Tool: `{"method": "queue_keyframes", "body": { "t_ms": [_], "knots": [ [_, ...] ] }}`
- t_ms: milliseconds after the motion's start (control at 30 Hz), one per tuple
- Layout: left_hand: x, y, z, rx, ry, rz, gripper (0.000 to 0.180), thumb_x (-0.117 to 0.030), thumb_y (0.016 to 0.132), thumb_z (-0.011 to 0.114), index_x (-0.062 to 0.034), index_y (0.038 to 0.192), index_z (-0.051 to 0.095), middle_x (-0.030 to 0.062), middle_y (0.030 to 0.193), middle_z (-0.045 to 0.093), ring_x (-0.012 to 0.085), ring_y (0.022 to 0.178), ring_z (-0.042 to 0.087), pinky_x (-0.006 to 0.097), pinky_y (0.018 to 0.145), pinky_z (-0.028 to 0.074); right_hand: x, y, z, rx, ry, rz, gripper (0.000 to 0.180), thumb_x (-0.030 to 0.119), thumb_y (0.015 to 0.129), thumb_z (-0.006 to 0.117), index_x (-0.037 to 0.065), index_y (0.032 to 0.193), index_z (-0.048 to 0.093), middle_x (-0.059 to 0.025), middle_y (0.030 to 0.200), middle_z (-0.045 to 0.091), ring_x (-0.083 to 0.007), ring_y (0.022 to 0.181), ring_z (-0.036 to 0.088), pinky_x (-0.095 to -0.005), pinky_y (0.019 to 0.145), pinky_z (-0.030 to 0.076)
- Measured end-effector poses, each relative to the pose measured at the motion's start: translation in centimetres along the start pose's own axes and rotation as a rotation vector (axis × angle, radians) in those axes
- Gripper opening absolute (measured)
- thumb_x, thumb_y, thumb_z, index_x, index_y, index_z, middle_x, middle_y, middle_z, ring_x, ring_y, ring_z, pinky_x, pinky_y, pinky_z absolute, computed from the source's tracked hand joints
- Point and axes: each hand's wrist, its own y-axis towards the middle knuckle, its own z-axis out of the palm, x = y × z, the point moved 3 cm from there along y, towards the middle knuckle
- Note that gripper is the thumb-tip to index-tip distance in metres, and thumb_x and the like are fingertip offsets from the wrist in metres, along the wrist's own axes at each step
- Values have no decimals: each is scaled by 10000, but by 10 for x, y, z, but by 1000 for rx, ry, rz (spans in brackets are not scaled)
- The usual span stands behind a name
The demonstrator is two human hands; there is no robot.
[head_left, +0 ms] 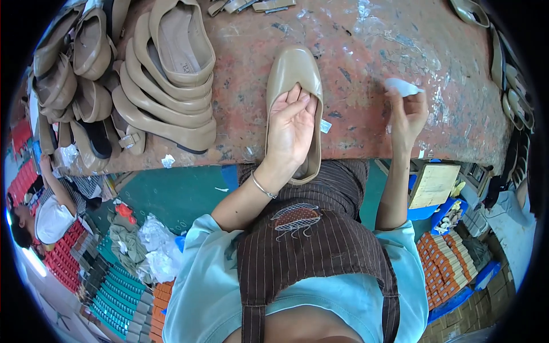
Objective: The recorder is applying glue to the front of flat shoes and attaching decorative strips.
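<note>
– Fingers (pixel 295 93) of the left hand (pixel 290 134): loosely bent, tips inside the beige shoe (pixel 294 66) under its front; whether they grip, cannot tell. Right hand (pixel 410 117)?

– Pinching a small white piece (pixel 404 87), thumb and fingertips nearly together. Shoe lies left of it; left hand is nearer.

– Shoe's bearing?

– On the table (pixel 243 86), toe pointing away from the body, heel past the near edge. Long axis runs front to back.
</note>
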Motion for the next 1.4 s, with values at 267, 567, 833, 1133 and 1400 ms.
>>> {"method": "queue_keyframes", "body": {
  "t_ms": [267, 567, 833, 1133, 1400],
  "knots": [
    [0, 0, 10, 81, 136, 24, 396, 118, 814, 480, 38, 1199, 425, 126, 1225, 532, 222, 1186, 477, 357, 1069, 345, 53, -12, 58, 482, -429, -259, 174, 47, 763, 696, 2, 924, 647, -91, 816, 642, -172, 756, 612, -291, 617, 485],
    [1, -1, 12, 86, 162, 40, 414, 114, 806, 476, 46, 1209, 416, 159, 1268, 503, 245, 1224, 445, 375, 1079, 327, 63, -2, 80, 609, -587, -483, 133, 93, 763, 669, 20, 864, 622, -105, 734, 583, -288, 686, 555, -369, 596, 453],
    [0, -2, 15, 61, 177, 31, 379, 118, 805, 467, 60, 1176, 415, 164, 1290, 484, 250, 1237, 434, 382, 1078, 324, 68, 0, 87, 668, -661, -463, 110, 84, 763, 643, 18, 843, 607, -128, 742, 588, -305, 695, 558, -386, 610, 458],
    [1, -2, 16, 35, 188, 28, 345, 111, 811, 469, 65, 1149, 416, 173, 1298, 469, 251, 1243, 427, 385, 1081, 319, 75, 3, 92, 710, -708, -445, 89, 89, 760, 636, 29, 785, 576, -129, 700, 567, -308, 668, 544, -392, 588, 447],
    [2, -1, 10, 36, 195, 29, 387, 120, 836, 444, 53, 1218, 439, 154, 1298, 498, 209, 1221, 453, 339, 1051, 348, 75, 5, 84, 673, -713, -454, 92, 91, 749, 642, 32, 791, 586, -120, 701, 573, -302, 659, 551, -394, 587, 451]
  ]
}}
